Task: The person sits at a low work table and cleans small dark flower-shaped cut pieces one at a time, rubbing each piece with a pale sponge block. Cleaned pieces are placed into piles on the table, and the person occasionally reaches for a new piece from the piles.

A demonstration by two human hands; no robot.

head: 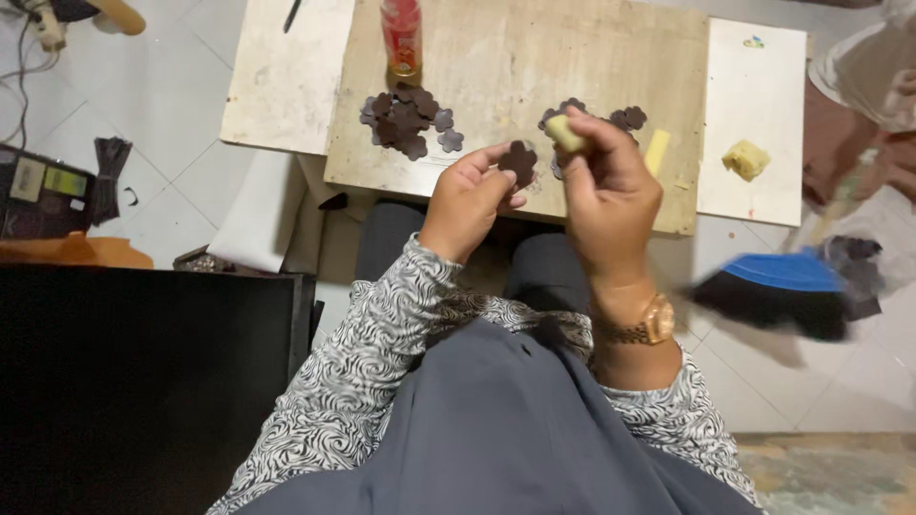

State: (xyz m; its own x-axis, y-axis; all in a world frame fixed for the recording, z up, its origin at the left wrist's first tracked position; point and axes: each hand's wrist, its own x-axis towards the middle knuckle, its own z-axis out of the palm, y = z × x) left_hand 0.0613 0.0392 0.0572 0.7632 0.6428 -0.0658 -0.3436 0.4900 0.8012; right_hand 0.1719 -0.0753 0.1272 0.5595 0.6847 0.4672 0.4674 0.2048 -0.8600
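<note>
1. The left hand (pixel 469 198) pinches a dark flower-shaped cutout (pixel 520 161) between thumb and fingers, held above the near edge of the wooden board (pixel 496 57).
2. The right hand (pixel 611 186) grips a small yellowish sponge piece (pixel 565 133) at its fingertips, just beside the cutout.
3. To do this well, I judge the cutout should stay flat and steady (fingers off its face) while the sponge meets it.
4. 2 piles of cutouts (pixel 408 122) lie on the board, near a red-capped bottle (pixel 402 36) at its far edge.

Two hands (pixel 534 186); two flower-cutout piles (pixel 408 119); one bottle (pixel 402 36); two sponges (pixel 745 158).
</note>
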